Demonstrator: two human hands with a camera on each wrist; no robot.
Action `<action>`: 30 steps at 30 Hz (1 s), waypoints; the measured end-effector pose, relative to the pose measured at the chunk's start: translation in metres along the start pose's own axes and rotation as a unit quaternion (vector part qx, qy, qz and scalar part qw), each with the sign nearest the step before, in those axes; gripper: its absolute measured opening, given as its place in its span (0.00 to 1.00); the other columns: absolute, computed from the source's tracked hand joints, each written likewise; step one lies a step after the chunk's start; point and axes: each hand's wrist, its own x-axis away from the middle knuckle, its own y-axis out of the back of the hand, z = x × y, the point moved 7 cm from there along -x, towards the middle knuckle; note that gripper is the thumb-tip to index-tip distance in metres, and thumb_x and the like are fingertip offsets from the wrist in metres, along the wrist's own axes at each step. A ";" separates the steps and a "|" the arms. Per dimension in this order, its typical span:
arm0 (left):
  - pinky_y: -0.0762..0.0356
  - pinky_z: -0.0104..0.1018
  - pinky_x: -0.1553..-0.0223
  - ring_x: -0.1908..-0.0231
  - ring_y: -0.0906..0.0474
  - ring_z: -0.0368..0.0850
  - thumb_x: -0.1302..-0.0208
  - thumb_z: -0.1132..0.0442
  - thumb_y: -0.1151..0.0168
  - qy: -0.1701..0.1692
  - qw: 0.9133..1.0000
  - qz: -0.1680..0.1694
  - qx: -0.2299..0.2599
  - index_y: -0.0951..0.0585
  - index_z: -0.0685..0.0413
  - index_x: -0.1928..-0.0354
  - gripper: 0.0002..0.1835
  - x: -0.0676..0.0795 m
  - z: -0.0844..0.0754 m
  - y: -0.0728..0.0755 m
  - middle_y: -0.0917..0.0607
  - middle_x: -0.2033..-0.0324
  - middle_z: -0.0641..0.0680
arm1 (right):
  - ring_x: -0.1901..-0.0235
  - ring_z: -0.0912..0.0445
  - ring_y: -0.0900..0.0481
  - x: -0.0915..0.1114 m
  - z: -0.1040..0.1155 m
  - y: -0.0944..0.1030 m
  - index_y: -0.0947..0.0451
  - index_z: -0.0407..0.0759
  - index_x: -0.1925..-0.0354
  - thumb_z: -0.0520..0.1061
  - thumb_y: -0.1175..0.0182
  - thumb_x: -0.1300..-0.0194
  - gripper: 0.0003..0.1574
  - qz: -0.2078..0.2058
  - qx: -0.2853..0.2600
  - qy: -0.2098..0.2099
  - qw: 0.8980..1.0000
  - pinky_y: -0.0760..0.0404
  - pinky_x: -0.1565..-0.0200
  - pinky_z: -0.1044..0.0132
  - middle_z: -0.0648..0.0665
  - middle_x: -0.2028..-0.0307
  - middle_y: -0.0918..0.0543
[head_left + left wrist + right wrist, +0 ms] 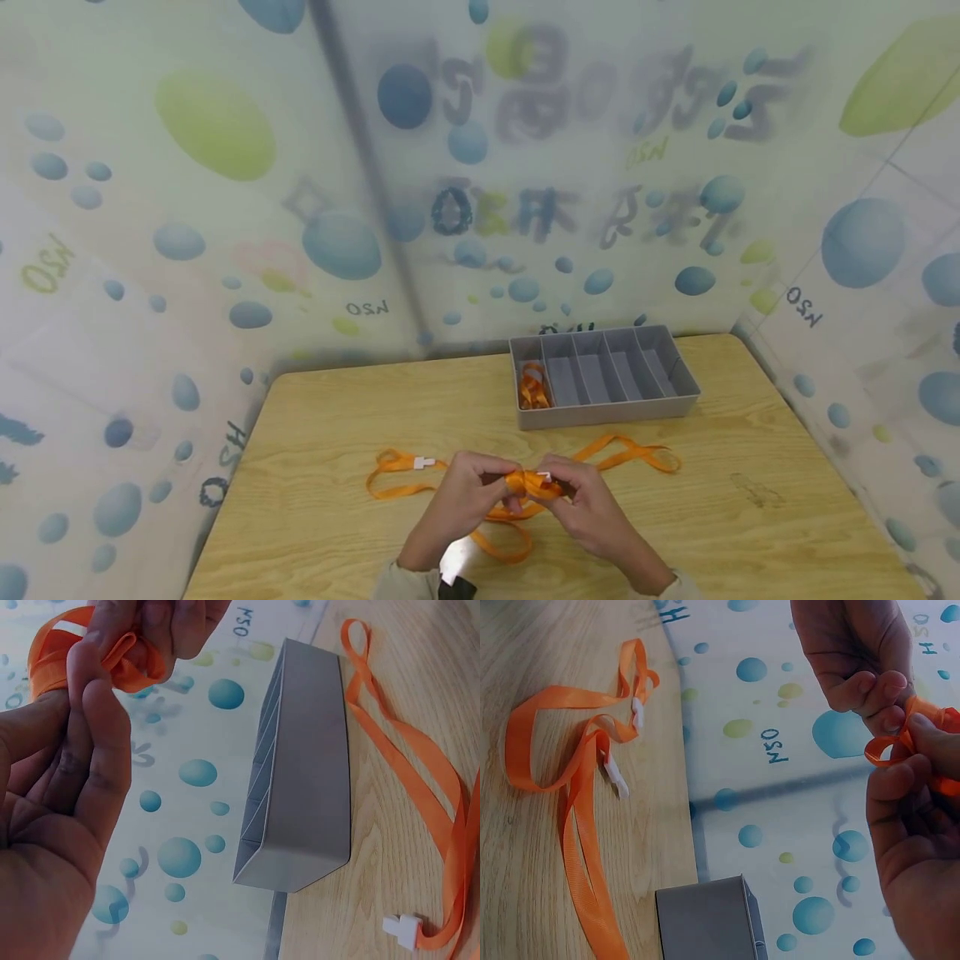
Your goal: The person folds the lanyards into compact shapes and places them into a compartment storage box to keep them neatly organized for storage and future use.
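Note:
Both hands hold a folded orange lanyard [534,482] just above the table, with a small white piece showing at its right end. My left hand [467,498] pinches its left side between thumb and fingers. My right hand [592,508] grips the other end, fingertips close to the left ones. In the left wrist view, the wound strap [51,666] forms loops around the fingers. A small loop of the orange strap [883,750] sticks out between the hands in the right wrist view. Parts of the strap are hidden behind fingers.
More orange lanyard straps [633,451] lie loosely on the wooden table [315,533], with a white clip [424,462] at left. Behind them stands a grey divided box [607,414]; its leftmost compartment holds bundled orange lanyards [533,388]. Patterned sheets [480,275] enclose the table.

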 end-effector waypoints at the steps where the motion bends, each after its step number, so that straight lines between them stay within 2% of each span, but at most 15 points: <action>1: 0.15 0.38 0.70 0.78 0.16 0.47 0.32 0.73 0.40 0.002 1.000 0.004 0.001 0.16 0.77 0.58 0.10 0.000 0.001 0.000 0.14 0.72 0.70 | 0.68 0.62 0.25 0.000 0.000 0.000 0.17 0.38 0.57 0.21 0.43 0.37 0.18 0.001 -0.002 -0.001 1.000 0.18 0.73 0.64 0.41 0.67 0.19; 7: 0.15 0.39 0.67 0.74 0.15 0.43 0.31 0.72 0.41 0.005 0.999 0.032 0.014 0.17 0.77 0.54 0.11 -0.001 0.002 -0.001 0.13 0.66 0.69 | 0.66 0.61 0.23 0.000 0.001 0.002 0.17 0.38 0.56 0.25 0.43 0.34 0.15 0.006 -0.002 -0.016 1.000 0.16 0.69 0.63 0.42 0.65 0.18; 10: 0.15 0.39 0.64 0.71 0.14 0.45 0.30 0.70 0.41 -0.010 0.999 0.044 0.025 0.18 0.77 0.53 0.13 0.000 0.001 0.000 0.14 0.68 0.70 | 0.66 0.60 0.21 0.000 0.003 0.009 0.17 0.38 0.55 0.27 0.42 0.33 0.13 -0.009 0.007 -0.036 0.999 0.15 0.68 0.63 0.42 0.63 0.16; 13: 0.15 0.39 0.60 0.68 0.14 0.43 0.30 0.68 0.41 -0.012 0.998 0.038 0.041 0.19 0.76 0.50 0.14 -0.001 0.002 0.001 0.15 0.65 0.72 | 0.70 0.62 0.23 -0.001 0.005 0.018 0.17 0.39 0.56 0.29 0.39 0.34 0.11 -0.035 0.024 -0.047 0.998 0.18 0.71 0.65 0.43 0.66 0.17; 17: 0.15 0.40 0.59 0.67 0.15 0.40 0.31 0.67 0.39 0.002 0.999 0.007 0.052 0.20 0.75 0.48 0.16 -0.006 0.006 0.002 0.15 0.59 0.73 | 0.76 0.64 0.26 -0.003 0.005 0.026 0.17 0.37 0.60 0.30 0.37 0.36 0.08 -0.062 0.051 -0.054 0.995 0.21 0.76 0.67 0.44 0.71 0.20; 20: 0.15 0.39 0.60 0.68 0.15 0.39 0.31 0.67 0.38 0.019 0.999 -0.026 0.029 0.19 0.71 0.47 0.15 -0.010 0.013 0.005 0.15 0.61 0.69 | 0.72 0.62 0.20 -0.005 0.001 0.033 0.17 0.33 0.59 0.29 0.35 0.38 0.08 -0.100 0.064 -0.076 0.990 0.17 0.71 0.67 0.43 0.68 0.16; 23: 0.16 0.38 0.62 0.70 0.16 0.41 0.32 0.65 0.37 0.042 0.997 -0.065 0.006 0.17 0.66 0.48 0.14 -0.016 0.022 0.009 0.14 0.61 0.66 | 0.66 0.59 0.16 -0.006 -0.006 0.043 0.17 0.30 0.60 0.29 0.34 0.39 0.07 -0.154 0.075 -0.108 0.979 0.16 0.65 0.67 0.40 0.63 0.14; 27: 0.16 0.42 0.63 0.71 0.16 0.45 0.32 0.64 0.35 0.057 0.993 -0.104 -0.012 0.15 0.64 0.51 0.12 -0.024 0.034 0.013 0.13 0.61 0.64 | 0.67 0.61 0.18 -0.008 -0.014 0.057 0.17 0.28 0.59 0.30 0.34 0.38 0.08 -0.213 0.076 -0.136 0.965 0.17 0.65 0.69 0.38 0.63 0.15; 30: 0.16 0.44 0.64 0.72 0.17 0.46 0.32 0.64 0.35 0.065 0.989 -0.128 -0.027 0.14 0.63 0.52 0.11 -0.031 0.041 0.015 0.12 0.62 0.61 | 0.69 0.61 0.19 -0.010 -0.019 0.067 0.17 0.27 0.60 0.30 0.34 0.38 0.08 -0.241 0.085 -0.135 0.957 0.17 0.66 0.71 0.35 0.65 0.15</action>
